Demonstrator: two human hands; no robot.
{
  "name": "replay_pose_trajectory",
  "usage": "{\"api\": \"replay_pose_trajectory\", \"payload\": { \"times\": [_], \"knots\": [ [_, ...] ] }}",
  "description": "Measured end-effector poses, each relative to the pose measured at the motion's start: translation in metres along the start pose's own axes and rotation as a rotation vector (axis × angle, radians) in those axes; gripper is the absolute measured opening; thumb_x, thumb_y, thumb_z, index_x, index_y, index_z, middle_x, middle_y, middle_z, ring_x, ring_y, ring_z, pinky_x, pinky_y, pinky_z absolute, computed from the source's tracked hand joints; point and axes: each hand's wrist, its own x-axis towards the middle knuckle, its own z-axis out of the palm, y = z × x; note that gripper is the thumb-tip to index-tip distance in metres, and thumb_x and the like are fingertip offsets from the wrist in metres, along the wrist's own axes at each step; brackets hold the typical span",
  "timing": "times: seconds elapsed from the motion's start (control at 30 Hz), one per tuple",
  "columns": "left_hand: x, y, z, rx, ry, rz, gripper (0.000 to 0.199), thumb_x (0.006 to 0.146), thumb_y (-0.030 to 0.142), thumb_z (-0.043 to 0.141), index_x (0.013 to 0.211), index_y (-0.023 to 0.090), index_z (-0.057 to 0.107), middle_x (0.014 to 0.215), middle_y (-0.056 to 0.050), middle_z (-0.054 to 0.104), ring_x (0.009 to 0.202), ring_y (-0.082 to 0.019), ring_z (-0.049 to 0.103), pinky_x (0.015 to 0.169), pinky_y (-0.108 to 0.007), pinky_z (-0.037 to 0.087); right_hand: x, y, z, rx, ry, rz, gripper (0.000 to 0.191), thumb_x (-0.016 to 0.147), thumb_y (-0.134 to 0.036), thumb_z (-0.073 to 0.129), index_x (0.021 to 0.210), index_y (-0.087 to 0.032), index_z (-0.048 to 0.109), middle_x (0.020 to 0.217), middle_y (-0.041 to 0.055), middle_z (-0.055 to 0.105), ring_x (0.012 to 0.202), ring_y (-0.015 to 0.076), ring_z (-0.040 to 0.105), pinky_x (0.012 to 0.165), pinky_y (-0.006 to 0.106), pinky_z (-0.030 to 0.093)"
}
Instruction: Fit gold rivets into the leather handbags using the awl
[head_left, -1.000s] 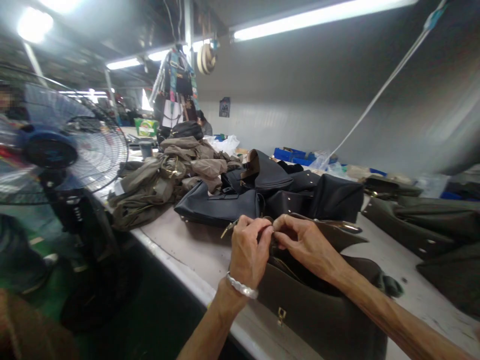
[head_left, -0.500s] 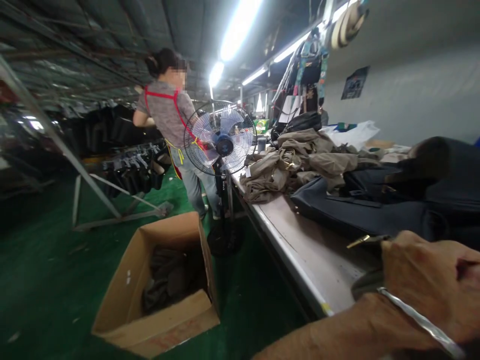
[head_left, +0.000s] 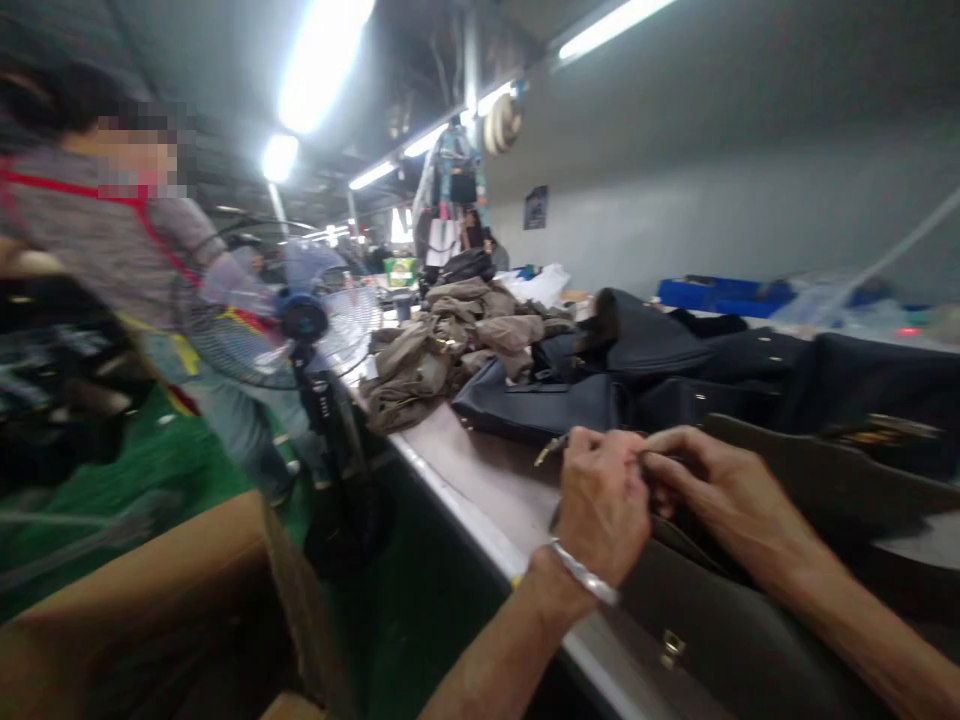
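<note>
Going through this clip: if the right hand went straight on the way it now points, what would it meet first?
The left hand, most likely: the right hand points straight at it, though depth is hard to judge from this view.

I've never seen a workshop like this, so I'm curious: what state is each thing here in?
Left hand: closed on a gold-tipped piece.
Right hand: fingers curled, reaching toward the left hand.
Olive handbag: lying under the hands, top open.
Black handbag: lying on the bench.
Cardboard box: open.
Standing fan: blurred, running or not unclear.
Co-worker: standing, wearing an apron.
</note>
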Motion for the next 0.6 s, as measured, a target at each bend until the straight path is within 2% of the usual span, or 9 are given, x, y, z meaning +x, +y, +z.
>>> {"api": "replay_pose_trajectory", "payload": {
  "times": [0.07,0.13,0.2,0.3,0.43,0.5,0.6],
  "knots": [
    [-0.003,0.000,-0.001,-0.068,-0.020,-0.063,0.031,0.078,-0.003,0.045,0.098,0.016,0.058,0.094,-0.006,0.058,0.095,-0.020,0.051,0.086,-0.035,0.046,-0.001,-0.010,0.007,0.101,-0.009,0.126,0.025,0.079,-0.043,0.058,0.080,-0.018,0.057,0.058,0.0026,0.058,0.048,0.0132,0.053,0.046,0.024,0.044],
    [-0.007,-0.004,-0.004,-0.068,-0.023,-0.049,0.039,0.074,-0.007,0.044,0.103,0.016,0.053,0.103,-0.007,0.055,0.103,-0.020,0.048,0.094,-0.037,0.043,-0.001,-0.006,0.013,0.199,0.037,0.206,0.027,0.079,-0.043,0.057,0.080,-0.017,0.053,0.057,-0.0004,0.055,0.048,0.0112,0.051,0.046,0.022,0.043],
    [-0.012,-0.009,-0.010,-0.028,-0.015,-0.062,0.037,0.076,-0.004,0.044,0.107,0.016,0.049,0.110,-0.008,0.052,0.108,-0.022,0.046,0.098,-0.041,0.040,-0.004,0.004,0.015,0.293,0.097,0.245,0.025,0.078,-0.041,0.056,0.080,-0.016,0.051,0.056,-0.0025,0.052,0.048,0.0100,0.050,0.047,0.021,0.042],
    [-0.017,-0.016,-0.019,0.053,-0.046,-0.137,0.021,0.083,0.006,0.046,0.101,0.016,0.049,0.103,-0.008,0.051,0.099,-0.023,0.050,0.091,-0.041,0.044,-0.011,0.015,0.017,0.349,0.107,0.237,0.021,0.078,-0.036,0.055,0.077,-0.017,0.049,0.055,-0.0039,0.050,0.048,0.0094,0.048,0.047,0.021,0.041],
    [-0.019,-0.018,-0.024,0.263,-0.040,-0.118,0.006,0.084,0.012,0.050,0.082,0.017,0.050,0.090,-0.006,0.050,0.085,-0.022,0.051,0.079,-0.038,0.044,-0.022,0.024,0.019,0.260,0.044,0.188,0.014,0.080,-0.030,0.052,0.077,-0.017,0.048,0.055,-0.0053,0.048,0.050,0.0080,0.044,0.050,0.021,0.034],
    [-0.018,-0.016,-0.020,0.285,-0.044,-0.107,0.004,0.084,0.013,0.051,0.083,0.016,0.053,0.089,-0.007,0.054,0.085,-0.023,0.054,0.079,-0.038,0.044,-0.027,0.030,0.020,0.290,0.004,0.162,0.018,0.083,-0.034,0.052,0.077,-0.017,0.049,0.058,-0.0048,0.048,0.052,0.0079,0.043,0.052,0.022,0.033],
    [-0.014,-0.017,-0.011,0.210,-0.078,-0.161,0.012,0.082,0.014,0.056,0.093,0.016,0.059,0.091,-0.008,0.064,0.087,-0.023,0.059,0.081,-0.036,0.045,-0.033,0.041,0.023,0.438,-0.044,0.175,0.033,0.083,-0.049,0.056,0.077,-0.017,0.051,0.062,-0.0025,0.052,0.057,0.0093,0.046,0.057,0.024,0.036]
  ]
}}
